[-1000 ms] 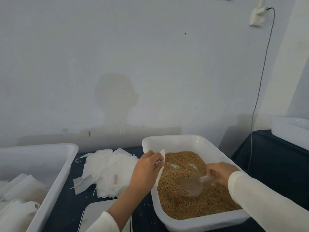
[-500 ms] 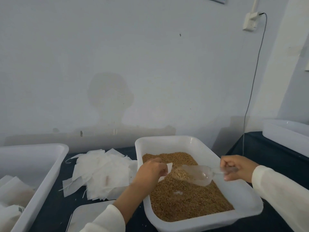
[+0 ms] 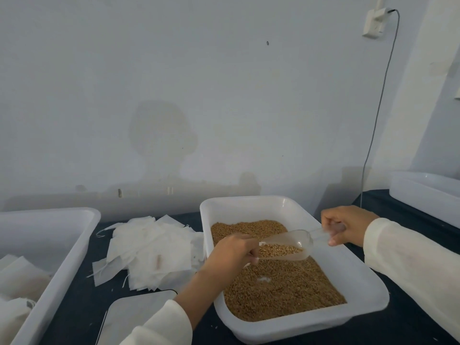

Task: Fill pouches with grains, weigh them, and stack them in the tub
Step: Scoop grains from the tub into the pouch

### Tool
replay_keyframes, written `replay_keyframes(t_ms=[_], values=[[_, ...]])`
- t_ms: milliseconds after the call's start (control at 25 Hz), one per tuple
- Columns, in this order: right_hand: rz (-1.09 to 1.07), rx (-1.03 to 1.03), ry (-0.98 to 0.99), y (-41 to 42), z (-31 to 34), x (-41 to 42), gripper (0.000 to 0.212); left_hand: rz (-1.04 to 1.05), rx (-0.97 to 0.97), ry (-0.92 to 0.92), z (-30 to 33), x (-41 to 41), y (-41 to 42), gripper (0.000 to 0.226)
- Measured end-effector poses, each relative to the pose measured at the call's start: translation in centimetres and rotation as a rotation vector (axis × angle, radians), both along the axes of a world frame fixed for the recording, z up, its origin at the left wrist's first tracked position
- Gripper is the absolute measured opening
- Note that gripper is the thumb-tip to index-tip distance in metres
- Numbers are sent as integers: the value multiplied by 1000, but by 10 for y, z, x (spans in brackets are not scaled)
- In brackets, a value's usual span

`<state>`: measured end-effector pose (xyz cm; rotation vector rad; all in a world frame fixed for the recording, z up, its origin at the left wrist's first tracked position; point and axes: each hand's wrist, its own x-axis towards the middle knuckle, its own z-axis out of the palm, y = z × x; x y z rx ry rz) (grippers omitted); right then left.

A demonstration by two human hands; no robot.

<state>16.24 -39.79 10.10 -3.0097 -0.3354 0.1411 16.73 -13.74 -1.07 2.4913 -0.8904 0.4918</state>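
Against a bare pale wall, on a dark-covered table (image 3: pixel 74 295), a person fills a pouch with grains. The clear scoop (image 3: pixel 286 246), part-loaded and tipped leftward, hangs over the grain tray (image 3: pixel 368 290); the right hand (image 3: pixel 348 225) has its fingers clenched round the handle. The left hand (image 3: pixel 234 252) meets the scoop's mouth, fingers curled apparently on a pouch, though the hand hides nearly all of it. Filling is the step in hand; next the pour must land inside that opening. Empty pouches (image 3: pixel 149 252) lie heaped just beside the tray. The tub (image 3: pixel 82 235) at left and what may be a scale (image 3: pixel 139 317) are cut off by the frame.
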Motion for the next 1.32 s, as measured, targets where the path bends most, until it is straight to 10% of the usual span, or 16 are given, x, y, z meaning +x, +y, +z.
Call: replay_keyframes(t_ms=[840,1320], values=[[293,-665,-591,42,31,4,17,52,-212,54,-3,2,4,6],[126,-268,-103,34,-66,2,17,318,-300,98,-16,14,4,23]])
